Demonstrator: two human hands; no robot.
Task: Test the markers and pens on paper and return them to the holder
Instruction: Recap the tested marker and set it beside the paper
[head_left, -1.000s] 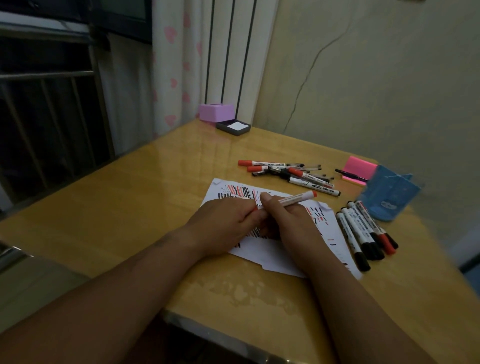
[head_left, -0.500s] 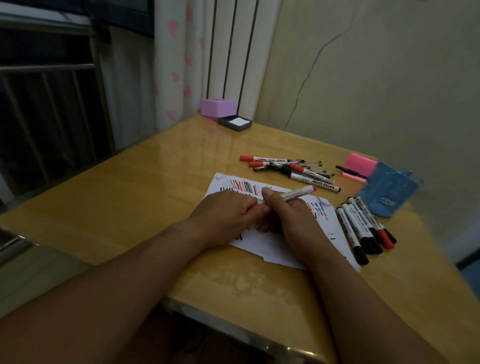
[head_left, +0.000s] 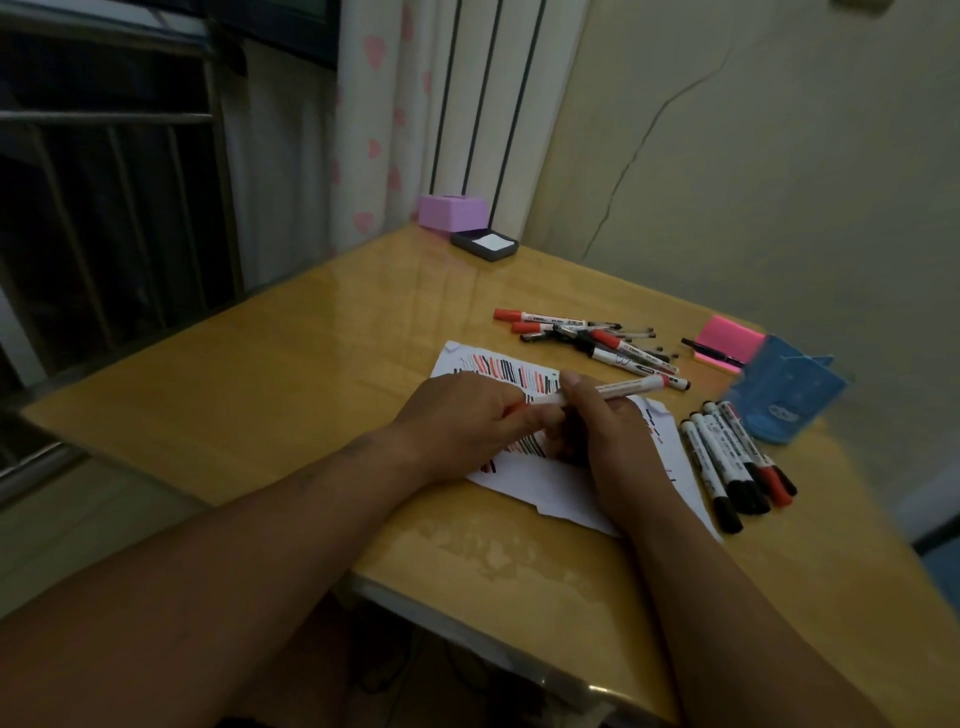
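Unmoved left hand, right hand gripping marker, holder

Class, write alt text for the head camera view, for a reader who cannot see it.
The left hand and right hand both grip one marker over paper covered in red and black strokes. A row of markers and a blue holder lie to its right, a pile of markers and pens beyond.
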